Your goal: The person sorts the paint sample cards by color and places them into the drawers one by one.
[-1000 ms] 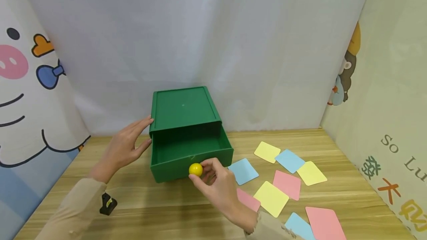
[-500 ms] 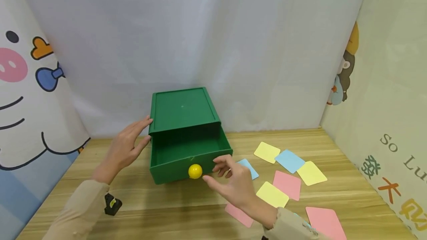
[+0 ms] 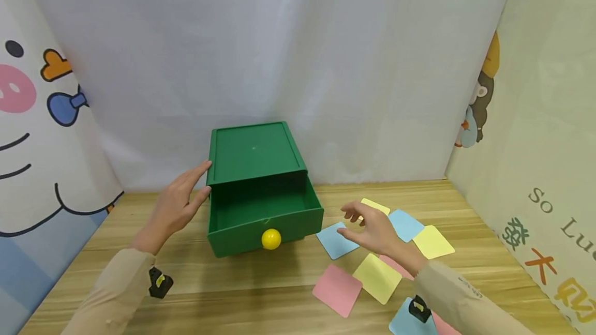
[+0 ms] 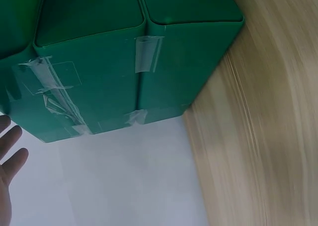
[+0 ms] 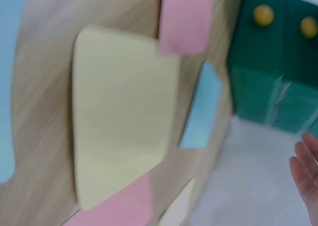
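Note:
A green drawer box [image 3: 255, 151] stands near the back wall, its top drawer [image 3: 219, 244] pulled out and bare inside. A round yellow knob [image 3: 271, 239] sits on the drawer's front. My left hand [image 3: 173, 207] has straight fingers, with fingertips right at the box's left side edge. In the left wrist view, clear tape [image 4: 147, 54] joins the stacked green units, and the fingers [image 4: 12, 161] show at the lower left. My right hand [image 3: 374, 230] hovers over the cards to the right, fingers loosely bent, holding nothing.
Several pastel cards lie right of the box, among them a blue card [image 3: 336, 241], a pink card [image 3: 337, 290] and a yellow card [image 3: 378, 278]. In the right wrist view, a lower drawer's knob [image 5: 308, 27] also shows. White cloth [image 3: 372, 66] hangs behind the wooden table [image 3: 233, 293].
My right hand has let go of the yellow knob and moved right, over the cards. The drawer remains pulled out, and my left hand stays at the box's left side.

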Tool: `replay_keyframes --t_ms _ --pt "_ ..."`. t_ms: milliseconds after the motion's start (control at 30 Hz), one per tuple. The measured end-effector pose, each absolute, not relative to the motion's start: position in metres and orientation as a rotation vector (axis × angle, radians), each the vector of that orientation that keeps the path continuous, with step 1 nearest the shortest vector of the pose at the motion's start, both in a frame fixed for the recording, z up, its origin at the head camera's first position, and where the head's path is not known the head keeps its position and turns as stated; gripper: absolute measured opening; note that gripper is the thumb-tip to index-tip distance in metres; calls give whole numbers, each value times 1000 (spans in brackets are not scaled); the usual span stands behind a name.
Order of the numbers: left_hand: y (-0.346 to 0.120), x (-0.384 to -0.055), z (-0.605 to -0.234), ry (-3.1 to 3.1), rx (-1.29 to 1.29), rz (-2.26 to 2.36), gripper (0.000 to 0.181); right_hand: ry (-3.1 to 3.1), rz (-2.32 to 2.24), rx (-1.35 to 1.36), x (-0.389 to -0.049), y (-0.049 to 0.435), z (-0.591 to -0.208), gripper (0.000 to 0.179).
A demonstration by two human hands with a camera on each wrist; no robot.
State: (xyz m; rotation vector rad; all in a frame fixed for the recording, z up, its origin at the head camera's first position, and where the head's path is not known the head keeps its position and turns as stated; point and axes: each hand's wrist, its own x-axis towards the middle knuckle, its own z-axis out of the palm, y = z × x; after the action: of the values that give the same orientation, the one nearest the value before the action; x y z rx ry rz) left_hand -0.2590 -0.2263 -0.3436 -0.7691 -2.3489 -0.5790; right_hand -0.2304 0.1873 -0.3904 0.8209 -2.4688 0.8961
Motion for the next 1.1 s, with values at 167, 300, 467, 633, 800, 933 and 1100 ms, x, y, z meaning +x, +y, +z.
replay_keyframes --t_ms 167,300,467,633,800,933,1100 --pt "-226 -258 -341 -2382 -748 -576 49 -2874 910 830 -257 202 -412 58" --pt "-224 -258 -339 -2403 -732 -589 49 -3021 968 801 -272 205 -424 71" --pt "-224 -257 -339 -2415 -722 -615 49 -3055 1004 841 -282 203 -434 76" --pt "-225 -256 -340 -2447 -699 -636 51 -3047 818 987 -287 198 -440 70" --pt "-225 -256 -341 -2472 -680 -650 52 -3034 735 1003 -286 196 -435 62" --pt "-224 -256 -341 -2473 -673 -653 52 -2917 821 1090 -296 208 -439 34" --pt "-224 -256 -342 -2465 -672 -658 52 -2812 884 1150 -301 217 -431 28"
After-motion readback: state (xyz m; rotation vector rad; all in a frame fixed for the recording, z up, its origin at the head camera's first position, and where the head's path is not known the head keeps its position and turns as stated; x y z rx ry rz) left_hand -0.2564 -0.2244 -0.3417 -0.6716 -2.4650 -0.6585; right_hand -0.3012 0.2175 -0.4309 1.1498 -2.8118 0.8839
